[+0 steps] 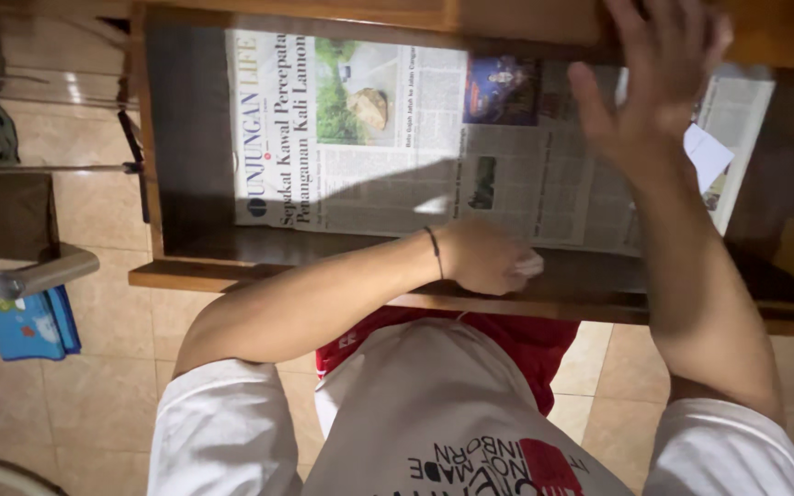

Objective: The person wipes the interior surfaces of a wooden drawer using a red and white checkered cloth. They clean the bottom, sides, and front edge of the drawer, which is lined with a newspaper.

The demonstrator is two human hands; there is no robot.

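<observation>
A wooden drawer [176,165] stands pulled out over the tiled floor [94,367], its bottom lined with a newspaper [369,156] spread flat, so the paper covers most of the wood and guards it. The paper reaches almost from the left wall toward the right, where bare dark wood shows.

The right hand [659,78] lies open, fingers [640,37] spread, palm pressed on the far right part of the newspaper, apparently to keep the sheet from sliding. It grips nothing.

The left hand [484,257] is curled shut at the near edge of the drawer around a small white wad [527,265], perhaps cloth or tissue, touching the wood just beside the paper's near edge.

A small white slip [708,154] lies on the newspaper by the right wrist. On the floor to the left sit a blue packet [25,321] and a grey tube [48,273].
</observation>
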